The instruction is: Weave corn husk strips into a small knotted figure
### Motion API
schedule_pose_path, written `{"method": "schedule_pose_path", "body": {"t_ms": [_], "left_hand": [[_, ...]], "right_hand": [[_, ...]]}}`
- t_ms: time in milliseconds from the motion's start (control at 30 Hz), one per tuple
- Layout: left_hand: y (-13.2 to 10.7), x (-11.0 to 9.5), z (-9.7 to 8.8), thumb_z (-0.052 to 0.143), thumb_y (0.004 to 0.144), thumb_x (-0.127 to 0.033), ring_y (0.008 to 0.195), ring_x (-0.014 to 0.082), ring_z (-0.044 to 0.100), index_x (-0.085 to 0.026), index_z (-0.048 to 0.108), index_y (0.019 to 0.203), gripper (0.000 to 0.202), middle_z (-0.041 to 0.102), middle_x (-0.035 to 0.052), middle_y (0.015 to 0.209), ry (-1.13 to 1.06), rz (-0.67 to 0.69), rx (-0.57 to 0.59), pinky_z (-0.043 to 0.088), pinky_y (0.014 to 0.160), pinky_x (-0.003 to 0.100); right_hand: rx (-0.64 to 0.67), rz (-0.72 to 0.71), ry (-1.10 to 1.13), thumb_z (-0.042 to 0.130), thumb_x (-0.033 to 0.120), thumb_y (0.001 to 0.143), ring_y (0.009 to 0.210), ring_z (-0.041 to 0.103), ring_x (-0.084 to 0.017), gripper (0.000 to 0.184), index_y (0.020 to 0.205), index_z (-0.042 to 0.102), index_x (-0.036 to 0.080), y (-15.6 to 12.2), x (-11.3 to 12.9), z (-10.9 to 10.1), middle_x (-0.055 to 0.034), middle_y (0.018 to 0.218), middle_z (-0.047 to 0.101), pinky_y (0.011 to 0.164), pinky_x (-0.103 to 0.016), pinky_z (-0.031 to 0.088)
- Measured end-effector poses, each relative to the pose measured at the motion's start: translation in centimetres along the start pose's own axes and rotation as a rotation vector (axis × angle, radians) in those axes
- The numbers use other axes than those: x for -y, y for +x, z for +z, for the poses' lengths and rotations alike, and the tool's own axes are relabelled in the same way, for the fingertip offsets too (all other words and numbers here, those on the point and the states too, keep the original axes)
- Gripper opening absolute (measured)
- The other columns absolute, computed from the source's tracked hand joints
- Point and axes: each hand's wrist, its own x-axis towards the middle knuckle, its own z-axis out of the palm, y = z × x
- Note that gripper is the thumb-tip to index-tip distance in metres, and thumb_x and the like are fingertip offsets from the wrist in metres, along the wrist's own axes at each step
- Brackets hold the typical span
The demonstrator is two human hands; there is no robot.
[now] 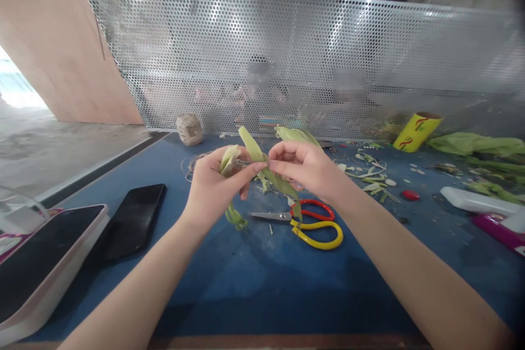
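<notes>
Counting from here: two hands, one green strip [251,145], one pair of scissors [279,217], two phones [137,219], one yellow roll [415,134], one red bit [410,195]; scraps [371,175] too many to count. Strip is up between the hands, above mid tabletop [246,295]. Left hand [215,180]: thumb and fingers closed on it, pale curl [230,158] at the same grip; can't tell if that's one piece with the strip. Right hand [305,167]: thumb and forefinger pinching it, just beside the left. Fingers partly block the pinch point. Strip's lower end hangs in front of the scissors' handles; blades point to the left edge. Phones by the left edge. Pale lump [189,129] at far left corner. Husk [297,135] near far edge, partly behind right hand. Roll tilted, toward far right corner. Mesh [184,38] along far edge.
</notes>
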Motion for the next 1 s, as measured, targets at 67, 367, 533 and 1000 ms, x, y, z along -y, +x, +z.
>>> {"method": "schedule_pose_path", "body": {"t_ms": [67, 367, 533, 1000], "left_hand": [[-0.1, -0.2, 0.1, 0.068, 0.067, -0.025, 0.033, 0.0061, 0.042, -0.018, 0.061, 0.068, 0.011, 0.047, -0.0074, 0.039, 0.109, 0.028, -0.032, 0.037, 0.038, 0.019], [-0.5, 0.3, 0.4, 0.068, 0.067, -0.026, 0.051, 0.0095, 0.048, -0.019, 0.057, 0.065, 0.013, 0.056, -0.0039, 0.057, 0.573, 0.299, -0.169, 0.035, 0.048, 0.021], [-0.9, 0.1, 0.4, 0.07, 0.065, -0.029, 0.049, 0.0095, 0.044, -0.02, 0.054, 0.056, 0.02, 0.052, -0.0045, 0.052, 0.59, 0.438, -0.25, 0.035, 0.049, 0.023], [0.4, -1.2, -0.2, 0.072, 0.061, -0.015, 0.036, 0.0035, 0.037, -0.017, 0.053, 0.054, 0.021, 0.047, -0.0077, 0.044, -0.146, 0.126, -0.417, 0.026, 0.035, 0.022]], "right_hand": [[-0.008, 0.022, 0.045, 0.064, 0.028, 0.069, 0.043, 0.037, -0.003, 0.016, 0.071, 0.055, 0.016, 0.0, 0.0, 0.1, 0.0063, 0.055, 0.046, 0.04, -0.018, 0.028], [-0.106, 0.129, 0.187, 0.061, 0.018, 0.068, 0.037, 0.033, -0.002, 0.01, 0.064, 0.053, 0.014, 0.2, -0.2, 0.5, 0.0064, 0.047, 0.047, 0.037, -0.018, 0.023], [-0.286, 0.163, 0.177, 0.058, 0.016, 0.072, 0.04, 0.038, -0.003, 0.009, 0.065, 0.052, 0.014, 1.5, -1.5, -0.5, 0.0031, 0.056, 0.054, 0.036, -0.017, 0.024], [-1.03, 0.455, -0.276, 0.05, 0.03, 0.086, 0.093, 0.056, -0.019, 0.031, 0.113, 0.051, 0.015, 0.0, -9.8, -17.9, -0.0077, 0.111, 0.054, 0.078, -0.039, 0.048]]}}
